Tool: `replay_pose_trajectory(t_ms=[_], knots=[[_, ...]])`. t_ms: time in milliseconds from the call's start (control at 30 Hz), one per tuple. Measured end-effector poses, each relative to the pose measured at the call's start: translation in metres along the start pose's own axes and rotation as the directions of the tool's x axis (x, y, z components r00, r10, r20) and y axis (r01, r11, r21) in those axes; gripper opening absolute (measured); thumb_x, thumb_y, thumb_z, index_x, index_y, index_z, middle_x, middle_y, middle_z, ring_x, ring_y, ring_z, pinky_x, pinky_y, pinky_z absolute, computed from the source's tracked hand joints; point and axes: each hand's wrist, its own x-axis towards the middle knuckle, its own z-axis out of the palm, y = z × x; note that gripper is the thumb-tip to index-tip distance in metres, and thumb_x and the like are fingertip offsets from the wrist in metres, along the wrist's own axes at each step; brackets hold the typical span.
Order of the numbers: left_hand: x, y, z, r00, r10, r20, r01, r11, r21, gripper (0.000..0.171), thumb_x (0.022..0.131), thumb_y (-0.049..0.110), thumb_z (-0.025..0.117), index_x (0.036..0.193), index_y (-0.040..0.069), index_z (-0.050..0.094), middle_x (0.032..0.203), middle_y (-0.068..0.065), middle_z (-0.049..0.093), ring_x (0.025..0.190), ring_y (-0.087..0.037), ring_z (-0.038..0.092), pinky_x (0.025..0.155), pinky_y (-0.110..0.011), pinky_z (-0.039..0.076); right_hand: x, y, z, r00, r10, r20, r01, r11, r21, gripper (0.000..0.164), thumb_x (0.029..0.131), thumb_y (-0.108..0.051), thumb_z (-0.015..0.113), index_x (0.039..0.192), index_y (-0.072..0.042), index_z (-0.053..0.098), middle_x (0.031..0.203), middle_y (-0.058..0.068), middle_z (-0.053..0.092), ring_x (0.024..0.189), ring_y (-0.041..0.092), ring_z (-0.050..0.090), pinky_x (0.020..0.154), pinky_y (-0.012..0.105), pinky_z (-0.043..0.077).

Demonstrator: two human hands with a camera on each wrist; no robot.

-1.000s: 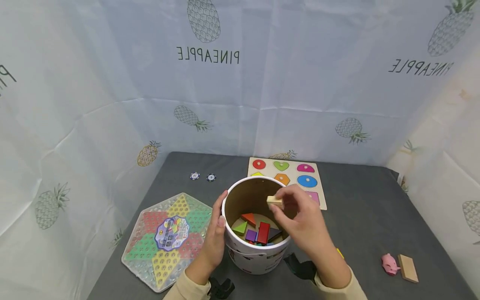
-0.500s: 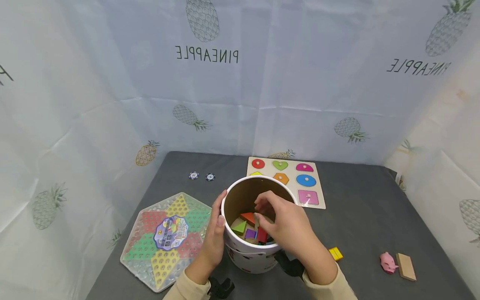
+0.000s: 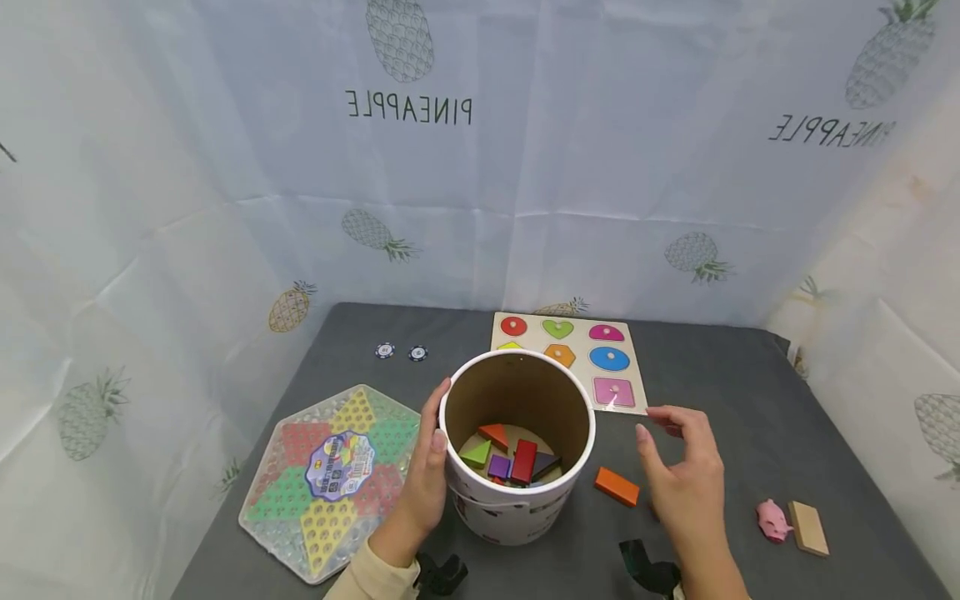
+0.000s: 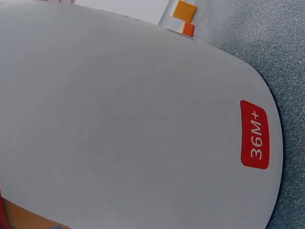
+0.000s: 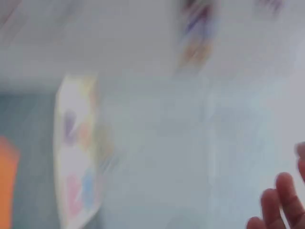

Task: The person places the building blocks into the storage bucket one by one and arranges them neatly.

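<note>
My left hand [image 3: 425, 475] holds the left side of a white bucket [image 3: 504, 523], its thumb and fingers lying along the outer wall near the rim. The bucket fills the left wrist view, with a red 36M+ label [image 4: 255, 134] low on its wall. Inside lie several blocks: a red one [image 3: 524, 462], a purple one [image 3: 499, 467], a green triangle [image 3: 477, 454] and an orange triangle [image 3: 495, 435]. My right hand [image 3: 688, 475] hovers right of the bucket, thumb and fingers apart, nothing between them. Below it to the left lies an orange block [image 3: 617, 487].
A shape puzzle board [image 3: 636, 398] lies behind the bucket. To the left is a hexagonal checkers board [image 3: 281, 517], with two poker chips [image 3: 385, 351] beyond it. A pink toy pig [image 3: 772, 521] and a plain wooden block [image 3: 808, 528] sit at the right.
My right hand, which pinched a small wooden block over the bucket, dipped inside and has come out to the right without it. The left hand stays on the bucket.
</note>
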Motion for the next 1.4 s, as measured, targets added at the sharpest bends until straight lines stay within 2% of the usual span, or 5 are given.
replay_pose_trajectory(t_ms=[133,433,900,1100,1400], knots=[[0.000,-0.001,-0.001,1.000,0.014,-0.005,-0.014,1.000,0.009,0.053,0.103,0.035,0.021,0.153,0.018,0.016,0.153,-0.007,0.022,0.136,-0.037,0.024,0.107,-0.050,0.024,-0.005,0.036,-0.004,0.954,0.244,0.177,-0.193,0.946,-0.262,0.037,0.081,-0.010,0.076,0.115,-0.006,0.061,0.112,0.014,0.053,0.103,0.030,0.049,0.090,0.047,0.043],[0.001,0.000,-0.002,0.999,0.026,0.019,-0.026,1.000,0.007,0.053,0.102,0.031,0.021,0.153,0.017,0.015,0.153,-0.008,0.022,0.135,-0.042,0.023,0.106,-0.053,0.025,-0.029,0.093,-0.009,0.682,0.476,0.556,-0.226,0.859,-0.459,0.040,0.078,-0.026,0.079,0.111,-0.006,0.067,0.108,0.019,0.057,0.088,0.029,0.055,0.077,0.051,0.045],[0.002,0.002,-0.003,1.000,-0.007,0.031,0.006,1.000,0.021,0.053,0.102,0.030,0.022,0.153,0.021,0.014,0.153,-0.005,0.022,0.136,-0.034,0.024,0.103,-0.062,0.025,-0.019,0.048,-0.014,0.913,0.363,0.185,-0.296,0.903,-0.312,0.022,0.077,-0.003,0.078,0.096,-0.007,0.069,0.112,0.017,0.052,0.092,0.032,0.053,0.080,0.052,0.049],[0.002,0.002,-0.002,1.000,-0.010,0.028,0.009,1.000,0.029,0.053,0.101,0.029,0.023,0.153,0.021,0.014,0.153,-0.005,0.021,0.136,-0.033,0.024,0.102,-0.064,0.025,0.003,-0.009,-0.018,0.990,0.112,0.090,-0.107,0.993,-0.058,0.031,0.070,0.005,0.081,0.095,-0.008,0.067,0.112,0.003,0.056,0.098,0.015,0.053,0.077,0.008,0.044],[0.000,0.000,-0.003,0.999,-0.015,0.033,0.014,1.000,0.023,0.052,0.102,0.029,0.022,0.153,0.021,0.015,0.153,-0.005,0.022,0.135,-0.035,0.024,0.103,-0.060,0.027,0.017,-0.072,0.011,0.927,-0.305,0.218,0.240,0.930,0.279,0.031,0.069,0.000,0.084,0.086,-0.019,0.067,0.108,-0.003,0.059,0.099,0.012,0.055,0.074,0.014,0.049]])
